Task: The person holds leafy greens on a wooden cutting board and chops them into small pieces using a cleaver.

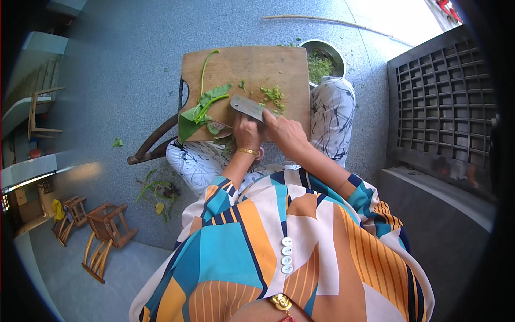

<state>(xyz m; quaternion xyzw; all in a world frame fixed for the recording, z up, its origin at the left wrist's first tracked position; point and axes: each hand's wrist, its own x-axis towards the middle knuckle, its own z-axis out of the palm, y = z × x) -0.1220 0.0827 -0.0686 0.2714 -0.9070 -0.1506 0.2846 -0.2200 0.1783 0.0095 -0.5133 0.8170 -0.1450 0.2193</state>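
My right hand (287,131) grips a cleaver (249,108), its broad steel blade pointing left and away over a wooden cutting board (245,60). The handle is hidden in my fist. Right beside the blade, my left hand (247,132) is curled on a bunch of leafy greens (217,125), whose leaves stick out to its left; the fingertips are under the blade, out of sight. More whole leaves and a long green stem (204,74) lie on the board's left side. Chopped green pieces (273,94) are scattered beyond the cleaver, right of the board's middle.
A metal basin (342,60) of chopped greens stands by the board's far right corner. A curved wooden piece (155,137) juts out left of the board. Plant scraps (159,195) and a thin pole (305,17) lie on the floor. Wooden chairs (108,225) stand left; a metal lattice door (442,104) is right.
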